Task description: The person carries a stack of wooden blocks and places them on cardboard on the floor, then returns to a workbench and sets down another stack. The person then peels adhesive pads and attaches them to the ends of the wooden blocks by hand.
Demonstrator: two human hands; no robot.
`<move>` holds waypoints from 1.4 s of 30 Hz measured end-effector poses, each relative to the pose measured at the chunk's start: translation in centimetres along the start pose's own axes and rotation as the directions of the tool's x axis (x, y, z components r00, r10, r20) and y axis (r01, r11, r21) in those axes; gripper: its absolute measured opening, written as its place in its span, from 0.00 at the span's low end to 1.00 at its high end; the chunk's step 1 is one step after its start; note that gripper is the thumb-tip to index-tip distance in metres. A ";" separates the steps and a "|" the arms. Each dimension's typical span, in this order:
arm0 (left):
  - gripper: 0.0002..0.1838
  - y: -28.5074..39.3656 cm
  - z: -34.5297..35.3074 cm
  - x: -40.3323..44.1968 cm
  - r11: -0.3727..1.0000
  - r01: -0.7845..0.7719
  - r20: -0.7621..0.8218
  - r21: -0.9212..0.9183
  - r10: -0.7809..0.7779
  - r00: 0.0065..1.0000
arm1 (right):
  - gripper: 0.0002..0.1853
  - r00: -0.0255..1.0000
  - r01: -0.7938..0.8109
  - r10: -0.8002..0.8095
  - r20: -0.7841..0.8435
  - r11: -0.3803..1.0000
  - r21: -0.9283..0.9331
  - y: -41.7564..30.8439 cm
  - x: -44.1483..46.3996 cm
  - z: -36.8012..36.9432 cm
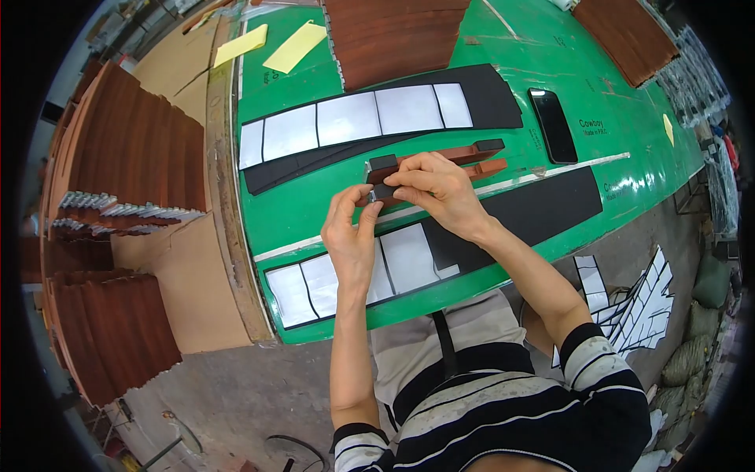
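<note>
Two reddish-brown bars lie side by side on the green table (314, 212). The rear bar (448, 154) carries black pads (488, 145) at its ends. The front bar (491, 167) is mostly hidden behind my right hand. My left hand (351, 236) pinches a small black foam pad (383, 191) at the near end of the front bar. From the other side, the thumb and fingers of my right hand (440, 189) are closed on the same pad. Just below my hands is a black foam strip (543, 206), part of it covered by white backing pieces (409, 256).
Behind the bars lie more black strips with white backing (346, 118). A phone (553, 126) rests to the right. Stacks of reddish-brown panels stand at the back (393, 39) and left (130, 149). Yellow papers (295, 46) lie at the back left. White scraps (637, 307) lie on the floor.
</note>
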State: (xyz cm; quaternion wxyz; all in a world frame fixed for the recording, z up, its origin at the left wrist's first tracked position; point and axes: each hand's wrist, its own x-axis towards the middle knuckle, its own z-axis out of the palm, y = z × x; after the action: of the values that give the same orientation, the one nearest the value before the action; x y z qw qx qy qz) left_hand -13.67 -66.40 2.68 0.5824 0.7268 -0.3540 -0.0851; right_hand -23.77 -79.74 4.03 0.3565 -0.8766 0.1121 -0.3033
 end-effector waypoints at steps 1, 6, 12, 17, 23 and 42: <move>0.12 0.0 0.0 0.0 1.000 0.000 -0.001 -0.001 0.000 1.000 | 0.11 1.000 -0.003 0.003 -0.001 1.000 0.000 0.0 0.0 0.0; 0.12 0.0 0.1 0.0 1.000 -0.002 -0.002 -0.001 0.002 1.000 | 0.11 1.000 -0.003 0.003 0.001 1.000 -0.008 0.0 0.0 0.1; 0.12 -0.2 0.1 0.0 1.000 0.001 -0.006 -0.003 -0.001 1.000 | 0.11 1.000 0.009 -0.009 -0.004 1.000 -0.018 0.0 0.0 0.2; 0.12 -0.2 0.1 0.0 1.000 -0.008 -0.005 0.010 0.008 1.000 | 0.11 1.000 0.018 -0.018 -0.008 0.999 -0.030 0.1 0.0 0.3; 0.12 -0.2 0.2 -0.1 1.000 0.000 -0.011 0.016 0.001 1.000 | 0.11 0.999 0.035 -0.036 -0.016 0.998 -0.045 0.1 0.1 0.3; 0.17 -1.4 0.7 -0.3 0.822 -0.447 0.047 0.353 0.462 0.886 | 0.12 0.970 0.217 -0.224 -0.097 0.973 -0.081 1.0 -1.7 0.2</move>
State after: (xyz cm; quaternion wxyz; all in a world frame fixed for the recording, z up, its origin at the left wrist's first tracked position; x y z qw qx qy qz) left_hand -13.70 -66.63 1.07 0.4525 0.7157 -0.5143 0.1361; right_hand -24.92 -79.65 2.43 0.2831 -0.8782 0.0432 -0.3830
